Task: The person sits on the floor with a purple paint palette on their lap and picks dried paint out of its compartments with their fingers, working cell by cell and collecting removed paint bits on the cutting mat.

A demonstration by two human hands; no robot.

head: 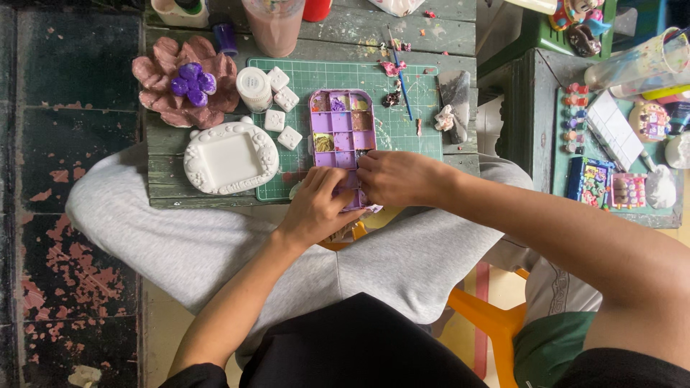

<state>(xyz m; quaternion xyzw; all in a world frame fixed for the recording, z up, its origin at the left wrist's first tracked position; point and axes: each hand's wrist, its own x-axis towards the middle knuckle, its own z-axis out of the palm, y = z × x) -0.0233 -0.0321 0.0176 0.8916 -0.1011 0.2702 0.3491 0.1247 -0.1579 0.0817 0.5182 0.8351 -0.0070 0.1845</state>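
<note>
A purple paint palette (pixel 342 123) with several small wells of colour lies on a green cutting mat (pixel 417 129) on a low wooden table. My left hand (pixel 316 208) grips the palette's near left corner. My right hand (pixel 394 177) covers its near right end, fingers curled on the rim. What lies under the hands is hidden.
A white plaster frame (pixel 230 158) and a pink flower figure with a purple centre (pixel 188 80) sit left of the mat. Small white blocks (pixel 280 108), a white jar (pixel 254 88), a blue brush (pixel 401 79), cups (pixel 273 25) and a side table of paints (pixel 611 136) surround it.
</note>
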